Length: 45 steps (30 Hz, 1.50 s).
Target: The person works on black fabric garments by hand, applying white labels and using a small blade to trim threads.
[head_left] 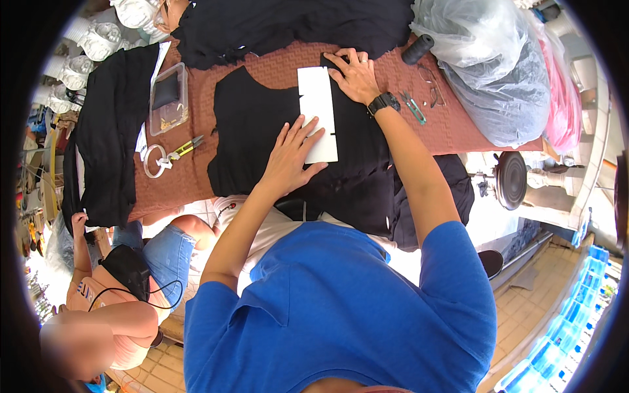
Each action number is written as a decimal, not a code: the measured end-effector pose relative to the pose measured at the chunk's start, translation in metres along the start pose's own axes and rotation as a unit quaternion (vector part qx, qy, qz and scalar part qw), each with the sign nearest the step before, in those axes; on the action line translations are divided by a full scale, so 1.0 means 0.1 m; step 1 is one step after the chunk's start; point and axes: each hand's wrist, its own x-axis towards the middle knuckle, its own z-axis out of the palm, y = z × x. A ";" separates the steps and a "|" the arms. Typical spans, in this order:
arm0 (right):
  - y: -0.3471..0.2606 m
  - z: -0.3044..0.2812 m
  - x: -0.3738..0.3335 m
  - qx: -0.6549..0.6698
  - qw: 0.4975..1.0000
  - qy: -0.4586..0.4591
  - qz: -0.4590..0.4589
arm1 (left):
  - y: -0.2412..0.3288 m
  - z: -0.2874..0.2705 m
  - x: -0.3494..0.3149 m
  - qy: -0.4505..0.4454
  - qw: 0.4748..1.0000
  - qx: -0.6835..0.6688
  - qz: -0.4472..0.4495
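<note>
Two hands, spread and clasping nothing: the left hand (288,152) lies on a notched white card (316,98) atop black cloth (252,118), the right hand (355,78) beside it; even pressure best prevents skewing.

Open strip of surface (202,92) runs between clear box (184,98) and black fabric (259,114); yellow snips (185,149) obstruct its near end. Right side: teal snips (414,109), eyeglasses (430,81) and black spool (417,49) narrow passage toward bulky plastic bag (491,75). Far side: heaped dark cloth (295,26) blocks reach.
</note>
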 end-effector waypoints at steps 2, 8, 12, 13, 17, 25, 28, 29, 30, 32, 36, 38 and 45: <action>0.01 0.00 0.00 -0.013 1.000 -0.009 -0.005 | -0.01 0.04 0.06 0.012 1.000 0.006 -0.001; 0.00 0.00 -0.01 0.000 1.000 -0.014 0.012 | -0.09 0.11 0.23 0.039 0.999 0.021 0.001; 0.00 0.00 0.00 0.007 1.000 -0.013 0.016 | -0.11 0.15 0.29 0.053 0.998 0.028 -0.001; 0.00 0.00 0.00 0.007 1.000 -0.012 0.014 | -0.11 0.15 0.30 0.054 0.998 0.030 -0.003; 0.03 0.02 0.01 0.059 0.998 -0.007 0.028 | -0.11 0.17 0.30 0.058 0.998 0.031 -0.005; -0.01 -0.01 0.01 0.015 1.000 -0.020 0.018 | -0.10 0.13 0.29 0.060 0.998 0.012 0.002; 0.01 -0.01 0.00 0.015 0.999 -0.023 0.020 | -0.11 0.11 0.29 0.055 0.998 -0.002 0.004; 0.01 -0.01 0.01 0.015 0.999 -0.020 0.020 | -0.11 0.09 0.30 0.054 0.998 -0.012 0.006; 0.01 -0.01 0.01 0.017 1.000 -0.019 0.018 | -0.13 0.08 0.31 0.053 0.998 -0.023 0.008; 0.01 -0.02 -0.01 0.019 1.000 -0.017 0.016 | -0.23 0.11 0.30 0.156 0.988 -0.010 -0.017; 0.01 -0.02 -0.01 0.021 1.000 -0.010 0.011 | -0.67 0.03 0.39 0.269 0.929 0.132 -0.219; 0.01 0.00 0.00 0.023 1.000 -0.008 0.007 | -0.99 -0.04 0.37 0.240 0.910 0.169 -0.292; 0.04 0.01 -0.02 0.021 1.000 -0.002 0.002 | -1.25 -0.10 0.32 0.147 0.920 0.181 -0.316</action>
